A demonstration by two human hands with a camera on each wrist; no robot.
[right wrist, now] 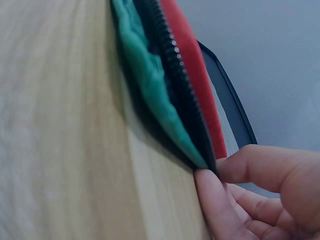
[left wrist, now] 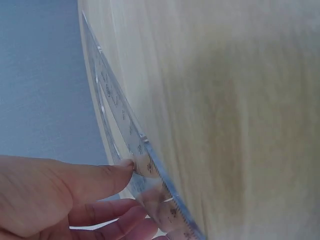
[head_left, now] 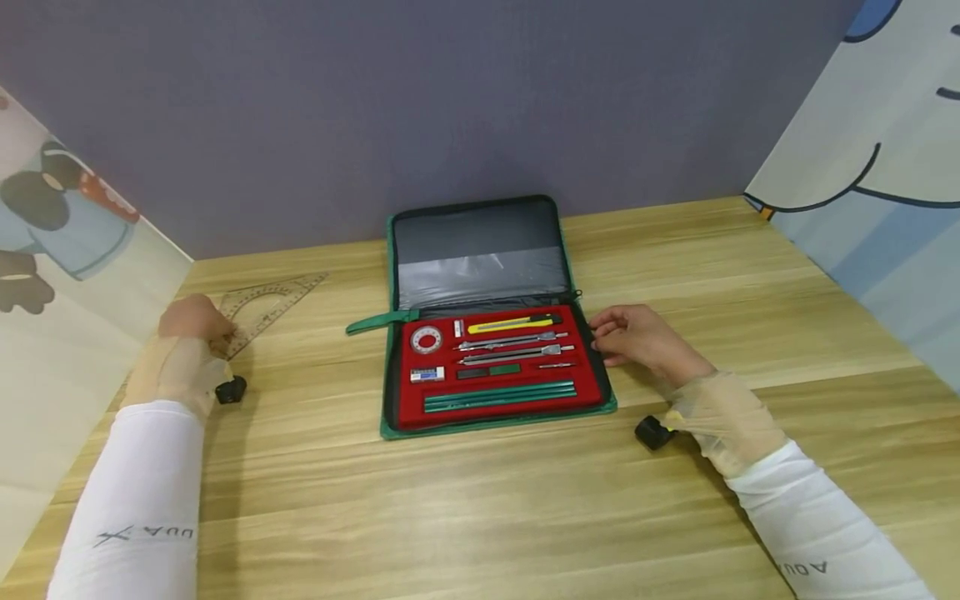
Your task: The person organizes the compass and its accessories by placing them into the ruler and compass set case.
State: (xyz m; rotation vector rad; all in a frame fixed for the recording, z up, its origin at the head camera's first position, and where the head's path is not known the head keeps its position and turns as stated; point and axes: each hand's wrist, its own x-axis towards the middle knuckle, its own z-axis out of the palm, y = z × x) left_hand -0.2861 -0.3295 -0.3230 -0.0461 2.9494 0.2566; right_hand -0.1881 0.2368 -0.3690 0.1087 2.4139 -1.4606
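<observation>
1. Setting: a wooden table [head_left: 525,517] backed by a grey wall [head_left: 375,100]; cartoon-printed panels stand at both sides.
2. Left hand [head_left: 191,321]: rests at the table's far left on the corner of a clear set square [head_left: 266,307]; the left wrist view shows the thumb tip [left wrist: 125,167] pressed on top and fingers curled beneath, so the corner is pinched; the rest of the set square runs away from the hand toward the wall, flat on the wood.
3. Right hand [head_left: 637,337]: lies at the right edge of an open green case [head_left: 495,421]; in the right wrist view thumb and forefinger [right wrist: 212,197] touch the zipper edge [right wrist: 175,80], fingers curled; whether they actually pinch it cannot be told.
4. Case: centre of the table, lid flat toward the wall; the red tray [head_left: 435,400] holds compasses [head_left: 513,342], a yellow knife [head_left: 510,324], green pencils [head_left: 498,395], a small round protractor [head_left: 426,339].
</observation>
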